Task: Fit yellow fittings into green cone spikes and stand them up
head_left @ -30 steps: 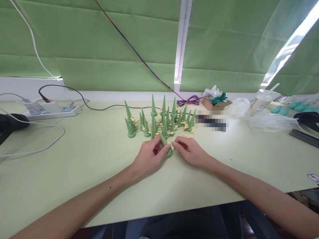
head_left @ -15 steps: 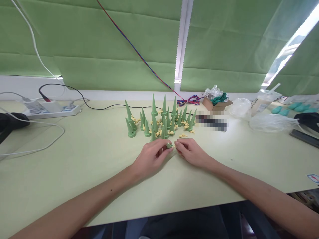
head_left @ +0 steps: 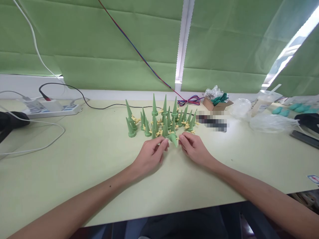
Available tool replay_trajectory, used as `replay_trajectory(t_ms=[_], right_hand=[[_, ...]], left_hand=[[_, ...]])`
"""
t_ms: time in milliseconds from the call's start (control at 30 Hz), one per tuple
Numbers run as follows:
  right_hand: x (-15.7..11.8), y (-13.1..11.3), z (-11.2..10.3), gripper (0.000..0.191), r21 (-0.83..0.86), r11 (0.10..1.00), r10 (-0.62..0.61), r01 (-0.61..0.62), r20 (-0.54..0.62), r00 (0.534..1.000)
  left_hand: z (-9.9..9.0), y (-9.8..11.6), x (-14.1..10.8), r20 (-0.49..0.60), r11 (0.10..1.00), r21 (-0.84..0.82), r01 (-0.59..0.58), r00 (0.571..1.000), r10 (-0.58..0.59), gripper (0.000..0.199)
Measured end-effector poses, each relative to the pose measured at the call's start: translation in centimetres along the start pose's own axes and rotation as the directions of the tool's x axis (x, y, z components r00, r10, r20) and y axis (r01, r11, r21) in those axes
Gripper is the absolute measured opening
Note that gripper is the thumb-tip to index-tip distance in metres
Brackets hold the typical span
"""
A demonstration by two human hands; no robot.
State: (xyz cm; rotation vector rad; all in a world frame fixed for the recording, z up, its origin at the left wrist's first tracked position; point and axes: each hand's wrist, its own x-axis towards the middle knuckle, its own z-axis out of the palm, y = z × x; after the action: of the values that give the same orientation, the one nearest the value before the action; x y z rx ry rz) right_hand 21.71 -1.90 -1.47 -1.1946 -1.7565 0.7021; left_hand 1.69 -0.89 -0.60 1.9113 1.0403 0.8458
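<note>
Several green cones [head_left: 131, 128] with round bases stand upright on the pale table, small yellow pieces [head_left: 136, 119] among them. One green cone [head_left: 173, 139] is tilted between my hands, its tip toward me. My left hand [head_left: 152, 154] is closed at the left of that cone, thumb and fingers pinched; what they hold, if anything, is too small to name. My right hand [head_left: 193, 147] is pinched on a small yellow piece [head_left: 177, 138] at the cone's right side, mostly hidden by the fingertips.
A power strip [head_left: 52, 111] with plugs and cables lies at the back left. Behind the cones on the right are a small cardboard box [head_left: 216, 105], a plastic cup [head_left: 263, 101], plastic bags [head_left: 274, 122] and teal pieces [head_left: 280, 111].
The green cone that was mostly hidden in my left fingers now shows between my hands, tip toward me. My left hand has moved slightly left, my right hand slightly up and right.
</note>
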Motion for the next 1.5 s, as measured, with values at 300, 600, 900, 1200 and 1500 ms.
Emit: replay_trajectory(t_ms=[300, 600, 900, 1200, 1500], right_hand=[[-0.32, -0.22, 0.09, 0.034, -0.013, 0.996, -0.084, 0.086, 0.102, 0.991], [-0.55, -0.16, 0.24, 0.040, 0.086, 0.996, -0.031, 0.018, 0.152, 0.988], [-0.69, -0.16, 0.24, 0.042, 0.164, 0.986, -0.043, 0.016, 0.158, 0.987], [-0.73, -0.41, 0.17, 0.045, 0.139, 0.990, -0.035, 0.008, 0.194, 0.980], [-0.61, -0.38, 0.02, 0.043, 0.079, 0.995, -0.059, 0.055, 0.050, 0.997]], left_hand=[[0.00, -0.23, 0.18, 0.044, 0.999, 0.044, 0.026, 0.999, -0.028, 0.051], [0.02, -0.46, 0.27, 0.001, 0.978, 0.165, -0.130, 0.991, 0.132, 0.038], [0.06, -0.70, -0.05, -0.022, 0.887, 0.280, -0.367, 0.921, 0.388, 0.026], [-0.05, -0.80, -0.13, -0.009, 0.849, 0.271, -0.453, 0.881, 0.473, 0.023], [0.09, -0.33, 0.02, -0.132, 0.951, 0.211, -0.228, 0.957, 0.259, 0.012]])
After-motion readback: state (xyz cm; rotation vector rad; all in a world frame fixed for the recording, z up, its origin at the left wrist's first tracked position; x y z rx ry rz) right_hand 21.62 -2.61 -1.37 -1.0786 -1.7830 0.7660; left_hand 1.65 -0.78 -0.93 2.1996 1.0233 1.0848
